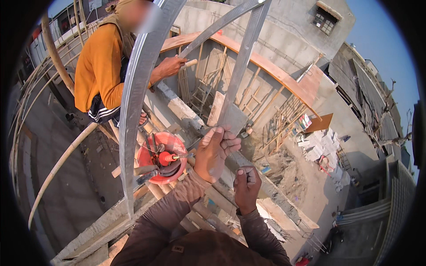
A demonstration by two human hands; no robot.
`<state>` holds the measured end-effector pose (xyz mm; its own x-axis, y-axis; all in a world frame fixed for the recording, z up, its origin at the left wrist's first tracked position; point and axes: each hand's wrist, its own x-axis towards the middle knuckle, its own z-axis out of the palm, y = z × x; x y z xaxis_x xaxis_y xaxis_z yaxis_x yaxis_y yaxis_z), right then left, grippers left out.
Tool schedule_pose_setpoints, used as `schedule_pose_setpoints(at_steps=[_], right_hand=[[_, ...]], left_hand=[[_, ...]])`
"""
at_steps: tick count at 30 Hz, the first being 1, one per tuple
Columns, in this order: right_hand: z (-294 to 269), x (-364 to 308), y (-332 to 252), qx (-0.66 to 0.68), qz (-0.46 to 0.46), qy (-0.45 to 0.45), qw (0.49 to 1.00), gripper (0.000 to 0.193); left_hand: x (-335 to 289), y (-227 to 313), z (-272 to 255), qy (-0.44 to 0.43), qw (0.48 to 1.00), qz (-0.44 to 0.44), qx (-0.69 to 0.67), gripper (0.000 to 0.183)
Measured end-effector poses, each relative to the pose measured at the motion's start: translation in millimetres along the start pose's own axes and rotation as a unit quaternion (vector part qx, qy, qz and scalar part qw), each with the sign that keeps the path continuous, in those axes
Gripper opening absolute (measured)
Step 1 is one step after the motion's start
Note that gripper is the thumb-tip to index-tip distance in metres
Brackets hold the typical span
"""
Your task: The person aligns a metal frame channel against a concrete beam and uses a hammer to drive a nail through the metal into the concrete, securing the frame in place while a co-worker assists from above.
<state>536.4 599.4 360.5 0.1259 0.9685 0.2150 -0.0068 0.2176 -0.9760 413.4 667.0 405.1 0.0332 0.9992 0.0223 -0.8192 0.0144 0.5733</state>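
Note:
My left hand [214, 153] is raised at the lower end of a grey metal strut [237, 73]. Its thumb and fingers are curled together; what lies between them is too small to name. Lower and to the right, my right hand [247, 188] is closed in a pinch, and a thin, string-like line [233, 195] runs down beside it. Left of my left wrist sits a red bucket [181, 148] with several tools in it, among them one with a red handle [166, 157]. A long metal channel [133, 95] rises to the left of the bucket.
A co-worker in an orange sleeve [100, 66] sits at the upper left, gripping a wooden handle [190, 64]. Bamboo poles [62, 166] and a concrete beam [95, 228] lie around me. Far below are plank-topped formwork [266, 66], sand [284, 173] and white blocks [321, 146].

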Motion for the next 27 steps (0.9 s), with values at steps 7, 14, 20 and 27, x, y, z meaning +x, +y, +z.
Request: schedule_pose_setpoints(at_steps=[7,14,20,27], right_hand=[[-1.9,-9.6,1.0,-0.060,-0.016,0.024,0.998,0.017],[-10.7,-12.5,1.7,-0.190,-0.155,0.072,0.967,0.012],[-13.9,-9.3,2.7,-0.276,-0.213,0.076,0.934,0.015],[-15.3,-3.7,5.5,-0.283,-0.224,0.066,0.930,0.016]], left_hand=[[-9.2,-9.3,2.9,-0.001,1.000,0.024,0.012,0.043],[-14.0,-15.3,-0.6,-0.016,0.985,-0.027,0.171,0.047],[-29.4,-37.0,5.7,-0.015,0.972,0.015,0.236,0.050],[-40.4,-45.1,-3.5,-0.015,0.973,0.003,0.232,0.056]])
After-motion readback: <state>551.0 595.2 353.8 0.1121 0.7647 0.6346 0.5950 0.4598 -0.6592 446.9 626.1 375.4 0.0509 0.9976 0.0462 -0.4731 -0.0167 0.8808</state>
